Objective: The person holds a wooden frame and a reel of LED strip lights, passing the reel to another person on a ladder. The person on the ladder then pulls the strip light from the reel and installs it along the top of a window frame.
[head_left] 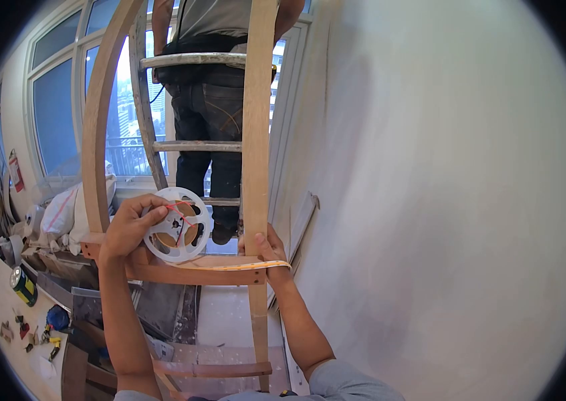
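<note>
Centre of frame: the left hand, its grip closed over the rim of a white reel, holds the reel upright before the wooden frame. To the right of the reel, a pale strip lies nearly level along the crossbar. The right hand, the nearer one, presses it shut-gripped against the right upright. In the upper centre, a person stands on a ladder.
</note>
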{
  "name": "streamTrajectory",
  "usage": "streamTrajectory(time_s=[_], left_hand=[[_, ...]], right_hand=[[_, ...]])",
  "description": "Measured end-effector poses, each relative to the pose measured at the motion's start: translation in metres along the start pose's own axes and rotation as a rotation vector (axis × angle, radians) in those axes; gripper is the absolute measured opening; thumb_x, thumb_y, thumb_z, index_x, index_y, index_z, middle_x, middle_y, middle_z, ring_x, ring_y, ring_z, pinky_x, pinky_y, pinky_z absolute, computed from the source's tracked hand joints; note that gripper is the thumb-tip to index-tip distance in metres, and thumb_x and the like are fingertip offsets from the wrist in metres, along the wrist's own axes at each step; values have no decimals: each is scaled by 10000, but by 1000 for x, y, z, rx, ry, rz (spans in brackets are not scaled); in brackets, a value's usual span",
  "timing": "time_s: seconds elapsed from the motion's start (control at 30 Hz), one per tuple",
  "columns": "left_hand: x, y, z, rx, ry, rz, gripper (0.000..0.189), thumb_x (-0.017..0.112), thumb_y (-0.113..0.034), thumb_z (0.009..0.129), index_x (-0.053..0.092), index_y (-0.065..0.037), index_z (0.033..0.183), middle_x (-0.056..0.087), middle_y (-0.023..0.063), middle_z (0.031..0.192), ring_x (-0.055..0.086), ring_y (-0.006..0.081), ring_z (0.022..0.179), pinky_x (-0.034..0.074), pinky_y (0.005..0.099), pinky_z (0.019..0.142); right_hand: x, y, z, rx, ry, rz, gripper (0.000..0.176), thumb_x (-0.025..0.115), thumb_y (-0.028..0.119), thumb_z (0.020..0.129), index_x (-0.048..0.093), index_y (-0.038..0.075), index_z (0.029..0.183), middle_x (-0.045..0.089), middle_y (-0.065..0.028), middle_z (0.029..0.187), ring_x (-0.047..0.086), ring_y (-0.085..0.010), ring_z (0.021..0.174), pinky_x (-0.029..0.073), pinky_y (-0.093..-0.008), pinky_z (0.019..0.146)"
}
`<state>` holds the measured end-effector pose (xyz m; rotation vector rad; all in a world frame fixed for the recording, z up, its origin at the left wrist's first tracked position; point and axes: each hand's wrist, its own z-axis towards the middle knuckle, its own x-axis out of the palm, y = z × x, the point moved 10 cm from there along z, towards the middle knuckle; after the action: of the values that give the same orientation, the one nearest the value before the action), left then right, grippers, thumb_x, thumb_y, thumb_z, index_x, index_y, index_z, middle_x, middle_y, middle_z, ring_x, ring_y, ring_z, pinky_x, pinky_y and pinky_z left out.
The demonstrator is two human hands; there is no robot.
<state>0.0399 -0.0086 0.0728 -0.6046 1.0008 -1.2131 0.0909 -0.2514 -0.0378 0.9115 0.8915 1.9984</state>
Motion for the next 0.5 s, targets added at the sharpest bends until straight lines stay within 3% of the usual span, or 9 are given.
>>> streamTrajectory(time_s=[0.13, 0.5], left_hand=[[0, -1, -1, -9, -5, 3, 161, 629, -128, 933, 680, 18, 977, 677, 25, 867, 608, 71, 797, 506, 225, 728], [1, 1, 0, -11, 0, -24, 160, 627, -127, 935, 676, 15, 991, 672, 24, 867, 609, 69, 801, 509, 222, 737]], right_hand=[[2, 4, -1, -2, -10, -25, 474, 561, 439, 956, 513, 62, 1238, 620, -75, 861, 597, -133, 740, 511, -279, 674], [1, 3, 0, -9, -17, -8, 459, 574, 441, 948, 525, 55, 1191, 621, -65, 858, 586, -133, 753, 502, -282, 685]])
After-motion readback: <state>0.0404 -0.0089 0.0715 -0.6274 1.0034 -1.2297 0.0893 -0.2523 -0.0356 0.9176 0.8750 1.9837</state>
